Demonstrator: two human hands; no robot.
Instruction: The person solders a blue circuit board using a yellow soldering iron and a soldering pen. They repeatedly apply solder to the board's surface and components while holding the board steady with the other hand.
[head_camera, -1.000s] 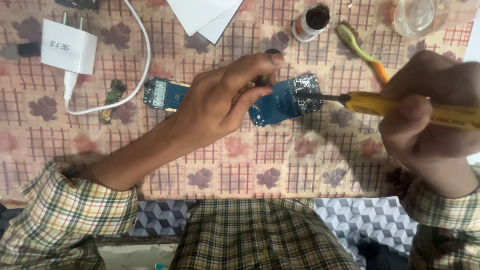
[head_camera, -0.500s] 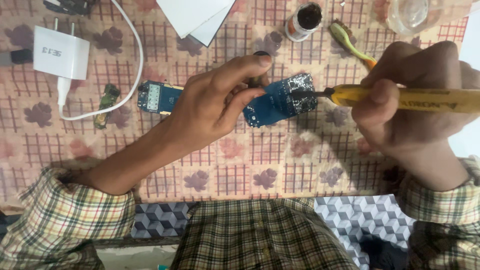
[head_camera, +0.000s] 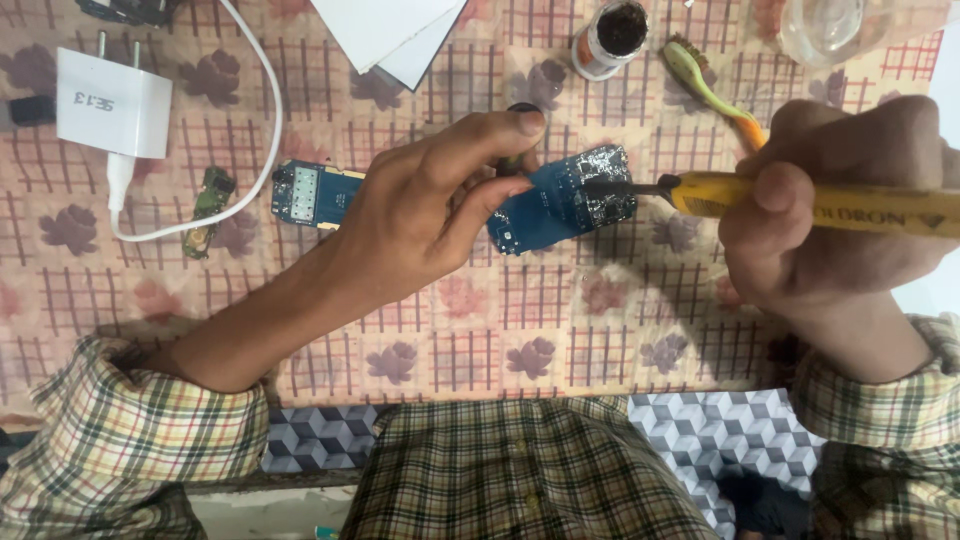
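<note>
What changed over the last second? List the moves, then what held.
The right hand drew in toward the blue circuit board, bringing the yellow-handled soldering iron so its dark tip now rests on the board's silvery end. The left hand kept its grip on the board, pinning it to the patterned cloth. White charger, small jar and green toothbrush lie as before.

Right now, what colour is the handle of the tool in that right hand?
Yellow: the tool's handle, gripped by the right hand, shows best in the head view.
</note>
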